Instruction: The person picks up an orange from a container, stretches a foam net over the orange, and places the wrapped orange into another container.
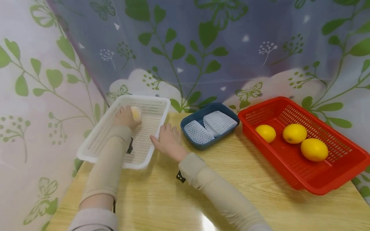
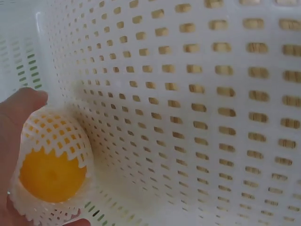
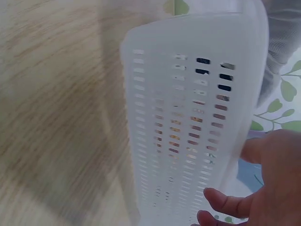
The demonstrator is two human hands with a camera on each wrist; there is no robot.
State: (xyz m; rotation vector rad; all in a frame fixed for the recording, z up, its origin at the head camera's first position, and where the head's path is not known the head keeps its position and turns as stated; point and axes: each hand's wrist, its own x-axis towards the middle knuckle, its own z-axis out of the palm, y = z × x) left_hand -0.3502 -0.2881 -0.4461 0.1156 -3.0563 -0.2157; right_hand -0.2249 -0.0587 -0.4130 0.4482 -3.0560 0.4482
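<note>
Inside the white basket [image 1: 144,163], my left hand [image 1: 125,118] grips a yellow fruit in a white foam net [image 1: 136,113] near the back. The left wrist view shows the netted fruit [image 2: 52,174] with its orange-yellow end bare, and the left hand's thumb and fingers around it [image 2: 11,141]. My right hand [image 1: 169,141] touches the white basket's right rim with its thumb and fingers spread. In the right wrist view the right hand [image 3: 270,183] is at the basket's side wall [image 3: 188,117].
A dark blue tray [image 1: 202,147] with two folded white foam nets [image 1: 220,122] stands right of the white basket. Farther right, a red basket [image 1: 274,157] holds three yellow fruits [image 1: 314,149]. A patterned cloth [image 1: 185,48] hangs behind the wooden table [image 1: 144,199].
</note>
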